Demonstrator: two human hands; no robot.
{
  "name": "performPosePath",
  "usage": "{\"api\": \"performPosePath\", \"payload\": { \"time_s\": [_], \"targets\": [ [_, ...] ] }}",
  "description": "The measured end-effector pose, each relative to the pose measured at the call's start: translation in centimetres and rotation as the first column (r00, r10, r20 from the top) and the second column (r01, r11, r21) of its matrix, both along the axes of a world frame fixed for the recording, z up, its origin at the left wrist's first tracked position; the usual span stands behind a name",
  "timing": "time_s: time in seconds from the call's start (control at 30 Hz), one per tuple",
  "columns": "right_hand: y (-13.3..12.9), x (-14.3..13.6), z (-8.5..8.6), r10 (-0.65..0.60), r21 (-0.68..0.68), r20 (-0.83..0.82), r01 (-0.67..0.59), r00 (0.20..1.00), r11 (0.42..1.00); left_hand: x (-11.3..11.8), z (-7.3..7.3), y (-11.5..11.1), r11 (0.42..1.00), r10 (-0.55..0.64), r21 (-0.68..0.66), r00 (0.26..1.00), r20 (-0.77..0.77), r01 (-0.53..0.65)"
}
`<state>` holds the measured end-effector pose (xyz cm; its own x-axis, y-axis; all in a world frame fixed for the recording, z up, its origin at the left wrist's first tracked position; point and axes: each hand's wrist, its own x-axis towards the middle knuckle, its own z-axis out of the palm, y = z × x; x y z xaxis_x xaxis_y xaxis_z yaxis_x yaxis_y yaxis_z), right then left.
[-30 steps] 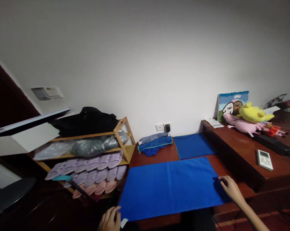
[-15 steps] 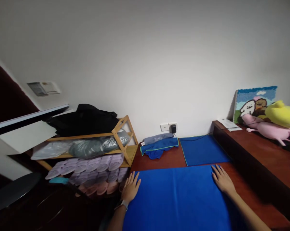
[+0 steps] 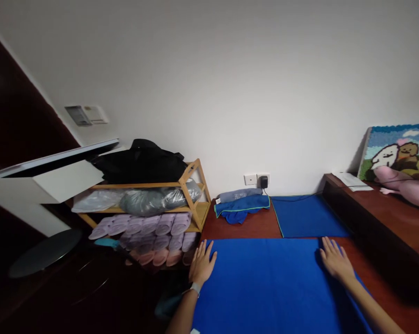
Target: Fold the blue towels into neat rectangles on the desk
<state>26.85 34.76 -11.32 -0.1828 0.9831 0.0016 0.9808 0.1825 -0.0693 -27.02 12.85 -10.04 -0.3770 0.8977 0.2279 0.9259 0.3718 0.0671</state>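
Note:
A large blue cloth (image 3: 265,283) lies spread flat on the reddish-brown tabletop (image 3: 258,229). My left hand (image 3: 201,263) rests with fingers extended at its far left corner, a watch band on the wrist. At the far right corner, my right hand (image 3: 336,262) lies flat, palm down, fingers stretched out. Neither hand grips anything. Behind the spread cloth is a smaller blue cloth (image 3: 308,217) with a green edge, laid flat. To its left sit a crumpled blue cloth (image 3: 239,211) and a folded grey cloth (image 3: 239,195).
Left stands a wooden rack (image 3: 198,199) with slippers (image 3: 164,222), plastic-wrapped bundles (image 3: 146,200) and a black bag (image 3: 143,162). A plug (image 3: 264,182) sits in the wall socket. On the raised right ledge (image 3: 397,213) are a pink plush toy (image 3: 404,185) and a picture (image 3: 386,153).
The view has swung left, so everything sits further right in the picture. Both hands stay flat at the cloth's far corners.

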Motion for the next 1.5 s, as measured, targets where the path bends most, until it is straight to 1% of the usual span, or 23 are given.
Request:
{"api": "performPosePath", "payload": {
  "time_s": [0.03,0.1,0.17,0.23,0.3,0.37,0.43,0.5,0.57,0.67,0.73,0.8,0.83,0.87,0.93,1.0,1.1,1.17,1.23,1.27,1.33,1.43,1.5],
  "targets": [
    [-0.9,-2.6,0.9,0.051,0.037,-0.032,-0.049,0.998,0.998,0.0,0.0,0.0,1.000,-0.005,0.005,1.000,0.005,0.005],
    [-3.4,-9.2,2.7,0.234,0.087,-0.126,-0.225,0.964,0.971,0.1,-0.1,0.0,1.000,-0.010,0.006,1.000,0.016,0.010],
    [-6.3,-16.3,4.3,0.409,0.091,-0.220,-0.399,0.885,0.912,0.1,-0.1,0.0,1.000,-0.004,-0.003,1.000,0.031,0.004],
    [-9.0,-22.6,5.3,0.523,0.054,-0.277,-0.531,0.806,0.846,0.1,-0.1,0.0,1.000,-0.001,-0.008,0.999,0.042,0.001],
    [-10.6,-26.7,5.6,0.563,-0.009,-0.301,-0.593,0.769,0.805,0.1,-0.1,0.0,1.000,-0.001,-0.010,0.999,0.048,0.001],
    [-11.1,-28.2,5.3,0.557,-0.068,-0.296,-0.598,0.776,0.798,0.1,-0.1,0.0,1.000,0.001,-0.005,0.999,0.048,-0.001],
    [-10.4,-27.0,4.5,0.533,-0.090,-0.279,-0.575,0.799,0.814,0.1,-0.2,0.0,1.000,0.002,0.002,0.999,0.045,-0.002],
    [-8.9,-23.7,3.4,0.497,-0.080,-0.263,-0.532,0.827,0.843,0.0,-0.2,0.1,1.000,0.001,0.004,0.999,0.043,-0.001],
    [-6.9,-18.8,2.1,0.443,-0.063,-0.244,-0.470,0.862,0.880,-0.1,-0.3,0.2,1.000,0.004,0.003,0.999,0.041,-0.004],
    [-3.6,-9.8,0.3,0.342,-0.064,-0.195,-0.360,0.919,0.931,-0.2,-0.4,0.4,1.000,0.010,0.011,0.999,0.036,-0.010],
    [-1.4,-3.8,-0.7,0.245,-0.080,-0.150,-0.259,0.958,0.963,-0.2,-0.4,0.5,1.000,0.009,0.015,0.999,0.031,-0.009],
    [0.6,1.0,-1.7,0.130,-0.091,-0.100,-0.139,0.986,0.986,-0.2,-0.4,0.6,1.000,0.006,0.009,1.000,0.027,-0.006],
    [1.4,2.9,-2.1,0.082,-0.094,-0.081,-0.089,0.993,0.992,-0.2,-0.3,0.6,1.000,0.006,0.005,1.000,0.025,-0.007],
    [2.0,4.3,-2.5,0.047,-0.096,-0.067,-0.053,0.997,0.994,-0.2,-0.3,0.6,1.000,0.010,0.001,1.000,0.024,-0.010],
    [2.8,6.0,-3.2,0.016,-0.090,-0.062,-0.021,0.998,0.996,-0.2,-0.2,0.6,1.000,0.020,-0.006,1.000,0.024,-0.020],
    [3.2,6.6,-3.6,0.011,-0.075,-0.070,-0.017,0.997,0.997,-0.2,-0.2,0.6,1.000,0.029,-0.010,0.999,0.027,-0.028],
    [3.0,6.1,-3.4,-0.001,-0.065,-0.057,-0.002,0.998,0.998,-0.2,-0.2,0.6,1.000,0.031,-0.006,0.999,0.031,-0.030],
    [2.4,4.5,-2.7,0.003,-0.029,-0.048,-0.004,0.999,1.000,-0.2,-0.3,0.5,1.000,0.031,-0.001,0.999,0.032,-0.031],
    [1.1,1.1,-1.3,0.055,0.039,-0.081,-0.052,0.995,0.998,-0.2,-0.4,0.5,1.000,0.030,-0.003,0.999,0.034,-0.030],
    [0.1,-1.4,-0.5,0.110,0.074,-0.113,-0.102,0.988,0.992,-0.1,-0.4,0.5,1.000,0.030,-0.004,0.999,0.035,-0.030],
    [-2.6,-7.8,1.2,0.262,0.105,-0.200,-0.245,0.944,0.964,-0.1,-0.3,0.4,1.000,0.027,-0.003,0.999,0.042,-0.027],
    [-7.2,-18.0,3.4,0.475,0.068,-0.299,-0.478,0.828,0.876,-0.1,-0.2,0.3,1.000,0.023,-0.005,0.998,0.053,-0.023],
    [-9.6,-23.1,4.1,0.544,0.025,-0.334,-0.570,0.769,0.821,-0.1,-0.2,0.2,1.000,0.030,0.001,0.998,0.055,-0.030]
  ]
}}
